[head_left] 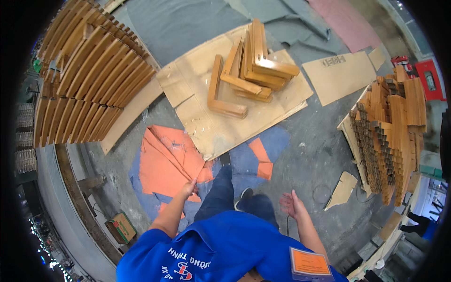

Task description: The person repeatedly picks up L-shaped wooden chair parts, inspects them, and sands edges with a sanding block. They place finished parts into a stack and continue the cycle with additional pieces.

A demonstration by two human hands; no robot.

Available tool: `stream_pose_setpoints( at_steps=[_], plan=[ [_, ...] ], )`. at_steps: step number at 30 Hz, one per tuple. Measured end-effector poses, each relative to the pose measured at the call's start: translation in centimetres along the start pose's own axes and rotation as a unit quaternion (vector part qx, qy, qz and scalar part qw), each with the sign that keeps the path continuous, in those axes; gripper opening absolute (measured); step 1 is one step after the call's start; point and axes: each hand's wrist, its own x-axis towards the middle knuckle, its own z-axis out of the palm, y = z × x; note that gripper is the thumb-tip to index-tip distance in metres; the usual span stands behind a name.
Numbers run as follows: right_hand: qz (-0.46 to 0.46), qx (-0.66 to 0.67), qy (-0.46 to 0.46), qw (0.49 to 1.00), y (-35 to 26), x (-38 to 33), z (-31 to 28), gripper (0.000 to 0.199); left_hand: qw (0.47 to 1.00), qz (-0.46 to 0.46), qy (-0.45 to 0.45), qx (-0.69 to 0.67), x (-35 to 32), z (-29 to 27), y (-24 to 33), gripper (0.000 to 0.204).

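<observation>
My left hand (190, 188) hangs low at my left side, in front of an orange and blue cloth (164, 157) spread on the floor. Its fingers are loosely bent and nothing shows in them. To the right of my legs, my right hand (292, 205) is held out with fingers apart, holding nothing. Ahead of me, L-shaped wooden pieces (263, 70) are stacked on a cardboard sheet (188, 113). One separate L-shaped wooden piece (216, 94) lies at the left of that stack.
Curved wooden parts (103, 70) stand in a large stack at the left. More wooden pieces (394, 131) are piled at the right. Flat cardboard (340, 77) lies beyond, with a torn cardboard piece (342, 190) nearer. A small box (121, 228) sits at the lower left.
</observation>
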Motion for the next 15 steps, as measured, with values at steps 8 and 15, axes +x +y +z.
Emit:
stream_pose_setpoints(
  at_steps=[8,15],
  plan=[
    [0.013,-0.014,0.005,1.0,-7.7,16.7,6.0,0.08,0.996,0.061,0.05,-0.047,11.3,-3.7,12.7,0.08],
    [-0.055,0.022,0.046,0.997,-16.7,39.1,12.7,0.085,0.965,0.134,0.113,-0.197,25.6,-5.9,24.0,0.093]
  ],
)
